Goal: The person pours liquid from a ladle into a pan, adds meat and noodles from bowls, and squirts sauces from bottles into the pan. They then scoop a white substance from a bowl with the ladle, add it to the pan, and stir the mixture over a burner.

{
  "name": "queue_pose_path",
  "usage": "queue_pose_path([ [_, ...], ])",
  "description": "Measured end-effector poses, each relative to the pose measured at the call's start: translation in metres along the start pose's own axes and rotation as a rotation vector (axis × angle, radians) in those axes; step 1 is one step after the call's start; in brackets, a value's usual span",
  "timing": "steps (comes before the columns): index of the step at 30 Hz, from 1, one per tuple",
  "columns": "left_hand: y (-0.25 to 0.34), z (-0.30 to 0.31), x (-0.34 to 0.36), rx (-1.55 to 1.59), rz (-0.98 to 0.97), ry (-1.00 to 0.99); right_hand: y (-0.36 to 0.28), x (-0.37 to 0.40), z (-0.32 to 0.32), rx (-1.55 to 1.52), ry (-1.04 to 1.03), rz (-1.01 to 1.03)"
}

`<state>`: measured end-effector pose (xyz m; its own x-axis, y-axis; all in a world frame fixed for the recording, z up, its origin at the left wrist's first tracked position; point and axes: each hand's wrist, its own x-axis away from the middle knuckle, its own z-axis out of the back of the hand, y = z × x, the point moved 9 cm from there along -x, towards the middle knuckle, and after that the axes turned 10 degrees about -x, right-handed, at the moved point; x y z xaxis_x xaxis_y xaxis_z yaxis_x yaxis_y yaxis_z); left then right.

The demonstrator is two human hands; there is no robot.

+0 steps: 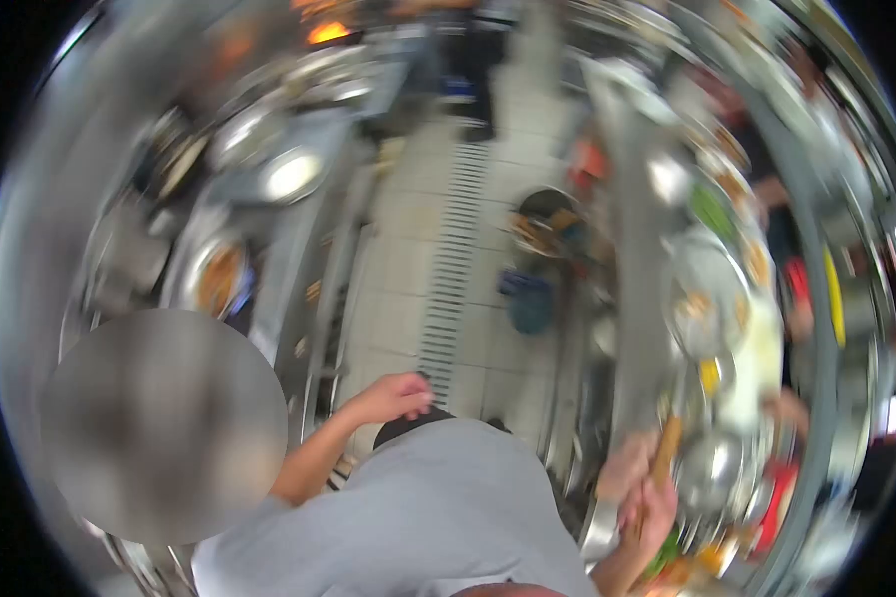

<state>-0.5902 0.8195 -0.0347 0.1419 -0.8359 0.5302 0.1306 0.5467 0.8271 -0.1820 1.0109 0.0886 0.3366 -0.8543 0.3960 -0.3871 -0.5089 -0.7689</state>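
My left hand (400, 396) hangs in front of my waist, over the floor drain, its fingers loosely curled with nothing visible in them. At the lower right, my right hand (652, 509) is wrapped round a wooden handle (667, 446) that slants upward. What the handle belongs to is too blurred to tell. A pale blurred shape (625, 466) lies against that hand. Just beyond it on the right counter is a shiny metal bowl (709, 468). A large grey round disc (164, 428) fills the lower left, beside my left forearm.
On the left are a metal counter (294, 234), a bowl with orange-brown contents (221, 279) and a flame (329, 32). Ahead runs a tiled aisle with a drain grate (452, 239), a bin (548, 219) and a person's dark-clad legs (476, 80). Dishes line the right counter (642, 229).
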Motion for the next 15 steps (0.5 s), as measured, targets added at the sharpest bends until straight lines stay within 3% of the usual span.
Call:
queue_pose_path([
  [2,-0.007,0.003,0.01,-0.025,0.045,0.063,-0.005,-0.01,-0.039,0.009,-0.071,-0.067],
  [3,-0.001,0.007,0.02,-0.004,0.048,0.101,-0.011,-0.017,-0.063,0.131,-0.244,-0.215],
  [8,-0.056,0.031,0.06,0.091,0.103,0.265,0.014,-0.08,-0.19,0.182,-0.486,-0.239],
  [15,-0.141,0.077,0.125,0.153,0.213,0.61,0.103,-0.119,-0.486,0.275,-0.994,-0.39],
])
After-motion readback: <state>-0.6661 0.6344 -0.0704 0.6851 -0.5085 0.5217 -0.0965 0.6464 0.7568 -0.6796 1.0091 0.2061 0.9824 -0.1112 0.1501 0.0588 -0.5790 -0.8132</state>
